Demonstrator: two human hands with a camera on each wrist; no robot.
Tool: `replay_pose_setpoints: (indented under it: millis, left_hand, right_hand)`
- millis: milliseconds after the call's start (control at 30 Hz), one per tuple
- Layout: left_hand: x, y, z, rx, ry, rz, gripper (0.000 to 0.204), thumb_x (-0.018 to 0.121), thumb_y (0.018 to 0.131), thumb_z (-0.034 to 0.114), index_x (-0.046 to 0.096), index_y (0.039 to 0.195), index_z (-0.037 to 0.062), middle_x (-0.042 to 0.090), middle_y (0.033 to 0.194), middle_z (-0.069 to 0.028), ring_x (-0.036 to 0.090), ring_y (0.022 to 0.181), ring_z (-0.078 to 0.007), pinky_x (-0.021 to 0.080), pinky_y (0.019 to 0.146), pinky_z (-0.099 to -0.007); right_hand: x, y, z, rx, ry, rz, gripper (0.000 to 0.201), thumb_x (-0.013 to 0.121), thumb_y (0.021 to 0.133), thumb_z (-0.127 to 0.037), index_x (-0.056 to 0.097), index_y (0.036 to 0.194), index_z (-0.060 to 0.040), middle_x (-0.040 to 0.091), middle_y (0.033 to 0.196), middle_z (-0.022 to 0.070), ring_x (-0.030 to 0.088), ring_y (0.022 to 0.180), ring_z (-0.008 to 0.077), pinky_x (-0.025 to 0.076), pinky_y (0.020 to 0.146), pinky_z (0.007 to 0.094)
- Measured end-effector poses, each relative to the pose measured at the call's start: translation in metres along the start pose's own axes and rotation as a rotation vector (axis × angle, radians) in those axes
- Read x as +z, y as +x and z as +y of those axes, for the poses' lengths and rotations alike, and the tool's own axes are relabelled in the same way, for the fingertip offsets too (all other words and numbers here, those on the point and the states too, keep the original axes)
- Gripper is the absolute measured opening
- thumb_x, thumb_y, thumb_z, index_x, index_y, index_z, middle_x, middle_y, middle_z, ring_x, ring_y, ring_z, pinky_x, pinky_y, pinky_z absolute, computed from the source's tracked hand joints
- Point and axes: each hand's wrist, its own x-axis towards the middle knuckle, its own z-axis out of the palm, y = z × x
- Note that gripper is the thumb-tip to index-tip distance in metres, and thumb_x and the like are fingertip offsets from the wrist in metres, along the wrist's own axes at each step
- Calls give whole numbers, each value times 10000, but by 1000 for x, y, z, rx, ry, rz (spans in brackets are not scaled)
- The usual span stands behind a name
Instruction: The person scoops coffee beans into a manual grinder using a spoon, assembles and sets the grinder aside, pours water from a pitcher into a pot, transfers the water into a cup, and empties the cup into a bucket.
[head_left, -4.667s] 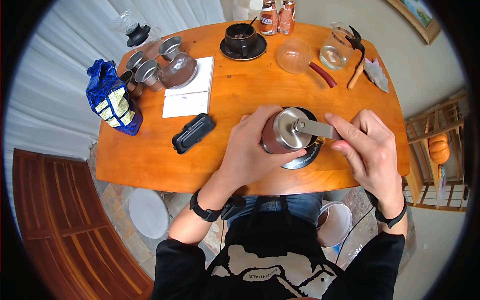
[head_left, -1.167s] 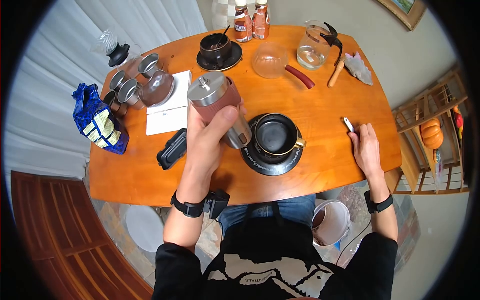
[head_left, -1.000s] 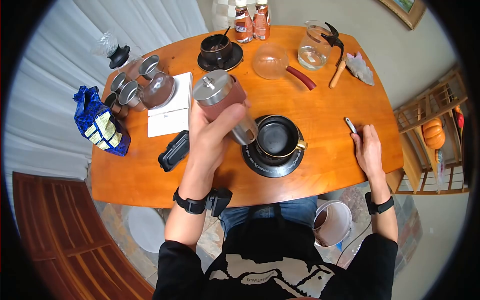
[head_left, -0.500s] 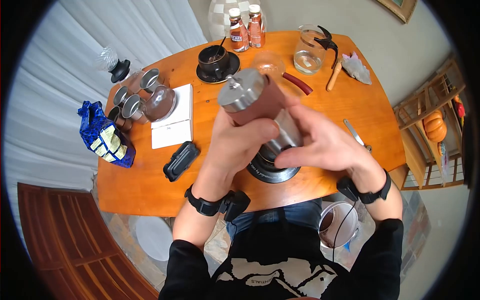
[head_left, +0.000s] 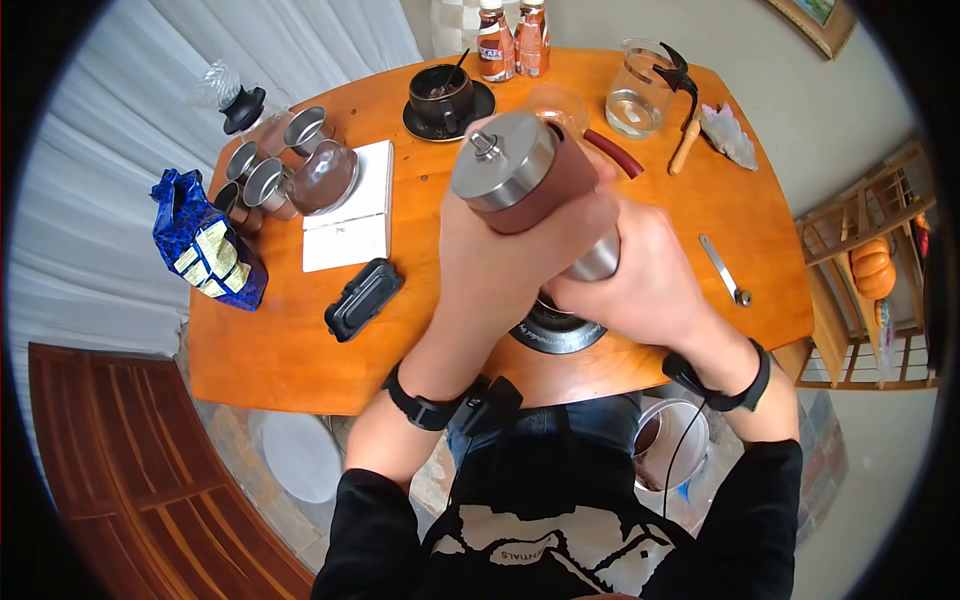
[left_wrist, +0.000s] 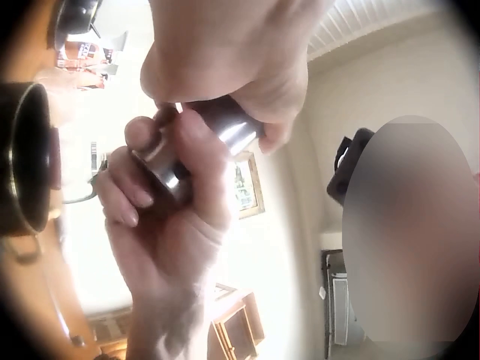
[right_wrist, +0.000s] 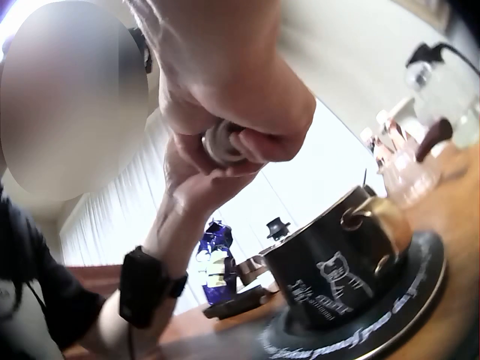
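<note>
Now both hands grip the tilted grinder.

A rounded orange wooden table carries everything; at its far left stand a cluster of small metal cups and a dark glass jar; a white pad lies beside them; a blue bag leans at the left edge; a black case lies nearer; far off sit a dark cup on a saucer, two bottles and a glass carafe; a metal handle lies at the right; a black saucer sits near the front edge.
</note>
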Motion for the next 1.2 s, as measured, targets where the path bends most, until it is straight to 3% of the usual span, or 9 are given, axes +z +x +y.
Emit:
replay_pose_setpoints:
  millis: [100, 300, 633, 767, 833, 900, 1033, 1100, 1200]
  left_hand:
    - [16, 3, 0, 81, 78, 188, 478, 830, 717, 81, 589, 1127, 37, 645, 952, -21, 629, 915, -119, 512, 838, -285]
    - [4, 7, 11, 54, 126, -340, 574, 770, 762, 92, 519, 1272, 13, 698, 1018, -172, 676, 1062, -341, 536, 943, -457]
    - [40, 8, 1, 121, 173, 304, 389, 837, 725, 102, 619, 1040, 37, 682, 942, -24, 643, 866, -95, 525, 810, -275]
    - [41, 10, 11, 144, 275, 319, 409, 848, 717, 96, 622, 1050, 27, 695, 957, -35, 658, 876, -106, 534, 809, -276]
    - [23, 10, 19, -90, 4, -86, 415, 847, 726, 112, 636, 1070, 15, 715, 978, -63, 676, 891, -124, 550, 814, -294]
    - [17, 10, 20, -119, -38, -198, 428, 850, 730, 132, 649, 1086, 7, 729, 995, -83, 688, 901, -138, 565, 814, -313]
    - [17, 10, 19, -195, -70, -145, 435, 854, 739, 162, 643, 1087, 9, 721, 980, -76, 681, 890, -134, 551, 809, -297]
    - [20, 9, 9, -87, 139, 90, 431, 854, 752, 174, 622, 1079, 16, 695, 959, -53, 665, 864, -125, 539, 797, -292]
    - [31, 12, -3, 84, 245, 257, 459, 875, 734, 167, 601, 1074, 25, 668, 950, -35, 647, 855, -113, 534, 784, -289]
  right_hand:
    - [9, 1, 8, -125, -251, 321, 472, 789, 695, -170, 615, 1096, 11, 669, 925, 268, 674, 866, 419, 561, 739, 427]
    - [-31, -1, 18, 238, 762, -613, 588, 853, 689, -145, 587, 1197, -16, 688, 985, 26, 660, 922, 136, 512, 818, 307]
    - [9, 8, 1, -269, -201, 524, 440, 802, 701, -113, 638, 1093, 2, 693, 873, 215, 714, 810, 359, 554, 743, 394]
    - [-4, 11, 7, -375, -225, 522, 420, 813, 706, -97, 649, 1082, -6, 716, 879, 169, 718, 770, 312, 557, 700, 377]
    - [-31, 5, 5, 25, 500, -322, 408, 815, 709, -80, 651, 1075, -9, 719, 882, 94, 706, 779, 227, 546, 705, 332]
    - [-29, 2, 14, 109, 793, -551, 360, 814, 703, -83, 653, 1017, -11, 692, 880, 38, 676, 828, 159, 523, 757, 292]
    - [-12, 3, 7, 122, 774, -333, 330, 779, 691, -116, 651, 969, 6, 711, 859, 85, 694, 769, 200, 533, 698, 330]
    - [-9, 4, 0, -59, 4, 90, 374, 776, 689, -127, 644, 1011, 9, 704, 833, 145, 707, 742, 284, 544, 661, 387]
    - [15, 14, 17, -236, -179, 435, 419, 772, 711, -114, 621, 1087, -4, 687, 851, 191, 692, 797, 375, 553, 691, 425]
